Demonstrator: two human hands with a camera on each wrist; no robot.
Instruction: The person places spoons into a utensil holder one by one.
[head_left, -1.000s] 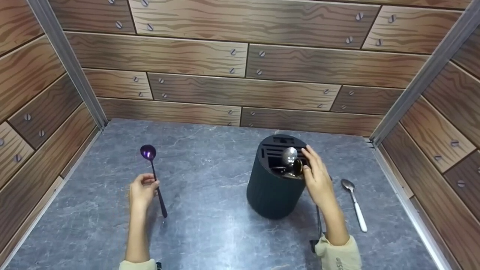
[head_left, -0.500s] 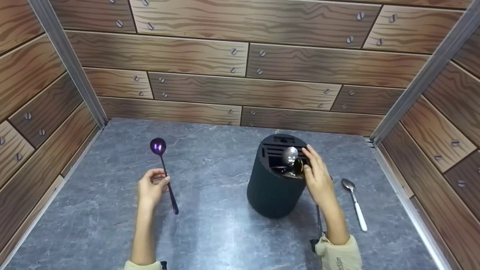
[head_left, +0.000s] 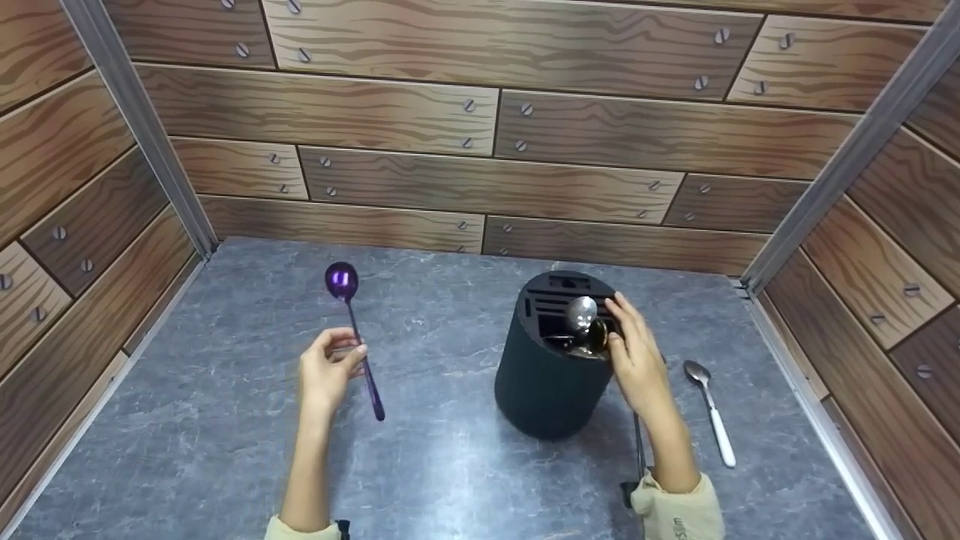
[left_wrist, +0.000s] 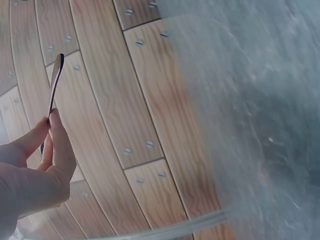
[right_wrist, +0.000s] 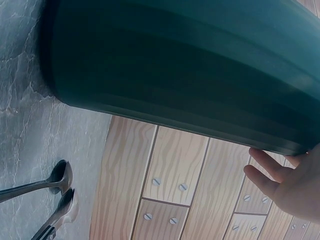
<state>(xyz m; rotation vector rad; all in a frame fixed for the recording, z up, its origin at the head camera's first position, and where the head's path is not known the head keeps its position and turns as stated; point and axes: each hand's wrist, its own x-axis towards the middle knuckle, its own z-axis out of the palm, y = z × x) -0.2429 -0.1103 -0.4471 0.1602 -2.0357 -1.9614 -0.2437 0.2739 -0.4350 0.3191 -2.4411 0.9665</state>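
In the head view my left hand (head_left: 326,367) pinches a purple long-handled spoon (head_left: 342,280) midway along its handle, bowl pointing away from me. The left wrist view shows the handle (left_wrist: 56,82) between thumb and fingers. My right hand (head_left: 636,360) rests with extended fingers against the upper right side of a dark green cylindrical utensil holder (head_left: 551,390). A silver spoon (head_left: 581,311) and a shiny gold-toned utensil (head_left: 598,335) poke out of the holder's large opening. From the right wrist view, fingers (right_wrist: 267,167) lie along the holder's side.
Right of the holder lies a spoon (head_left: 712,412) with a white handle. A dark-handled utensil (head_left: 638,442) lies partly under my right forearm. Wood-patterned walls (head_left: 480,176) enclose the grey marbled table (head_left: 427,322) at the back and sides.
My left hand has moved right and slightly away from me, carrying the purple spoon toward the holder. The right hand stays at the holder's rim.
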